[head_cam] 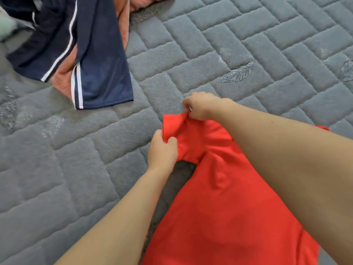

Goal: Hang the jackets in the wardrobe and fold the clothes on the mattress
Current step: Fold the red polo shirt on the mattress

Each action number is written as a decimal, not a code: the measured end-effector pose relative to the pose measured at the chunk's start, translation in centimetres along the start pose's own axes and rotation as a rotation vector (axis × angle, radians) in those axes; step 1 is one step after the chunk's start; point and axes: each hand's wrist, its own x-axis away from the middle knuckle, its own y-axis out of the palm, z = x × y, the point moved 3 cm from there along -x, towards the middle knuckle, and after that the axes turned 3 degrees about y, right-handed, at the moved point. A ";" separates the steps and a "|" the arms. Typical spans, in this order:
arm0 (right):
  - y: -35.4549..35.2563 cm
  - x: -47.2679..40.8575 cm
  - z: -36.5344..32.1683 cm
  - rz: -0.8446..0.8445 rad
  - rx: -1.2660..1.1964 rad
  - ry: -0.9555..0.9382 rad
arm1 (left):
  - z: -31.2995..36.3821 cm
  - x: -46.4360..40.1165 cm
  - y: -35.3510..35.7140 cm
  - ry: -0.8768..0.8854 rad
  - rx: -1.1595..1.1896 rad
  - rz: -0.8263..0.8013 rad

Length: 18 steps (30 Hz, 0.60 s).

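A red shirt (225, 197) lies spread on the grey quilted mattress (76, 159) at the lower middle and right. Its short sleeve points up and left. My left hand (162, 150) pinches the sleeve's lower edge between thumb and fingers. My right hand (200, 106) pinches the sleeve's upper corner, and its forearm crosses over the shirt's body. Both hands hold the sleeve slightly bunched.
A navy garment with white stripes (91, 60) lies at the upper left of the mattress, on top of an orange-pink cloth (63, 73). A pale green item (5, 27) shows at the far left edge.
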 end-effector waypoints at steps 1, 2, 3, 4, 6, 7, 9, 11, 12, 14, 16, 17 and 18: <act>-0.8 0.2 0.4 0.039 -0.121 -0.004 | 0.7 0.4 -0.5 0.085 -0.057 0.026; -1.6 0.6 0.9 0.071 -0.235 -0.005 | 1.7 1.0 -0.8 0.173 -0.111 0.056; -2.3 1.1 1.6 0.102 -0.329 -0.003 | 2.9 1.7 -0.7 0.264 -0.154 0.086; -2.9 1.8 2.5 0.142 -0.389 0.010 | 4.0 2.4 0.0 0.358 -0.193 0.109; -3.0 3.6 5.4 0.229 -0.394 0.099 | 5.7 3.9 3.0 0.496 -0.307 0.053; -2.5 5.0 7.4 0.263 -0.362 0.176 | 6.1 4.7 5.1 0.509 -0.401 -0.053; -0.4 8.5 12.4 0.309 -0.304 0.365 | 5.2 6.2 9.6 0.430 -0.697 -0.385; 2.5 13.1 18.0 0.347 -0.293 0.579 | 3.5 7.1 12.5 0.379 -0.994 -0.604; 4.1 15.5 20.8 0.345 -0.299 0.692 | 3.0 7.0 13.2 0.387 -1.079 -0.622; 7.8 20.7 25.4 0.274 -0.369 0.909 | 2.5 6.0 13.9 0.361 -1.149 -0.627; 11.2 25.7 28.5 0.164 -0.506 1.052 | 2.8 5.1 14.2 0.274 -1.243 -0.643; 12.6 27.8 29.6 0.093 -0.551 1.064 | 3.4 5.2 14.5 0.275 -1.333 -0.605; 13.7 29.5 30.4 0.022 -0.561 1.044 | 4.4 5.9 15.1 0.343 -1.434 -0.517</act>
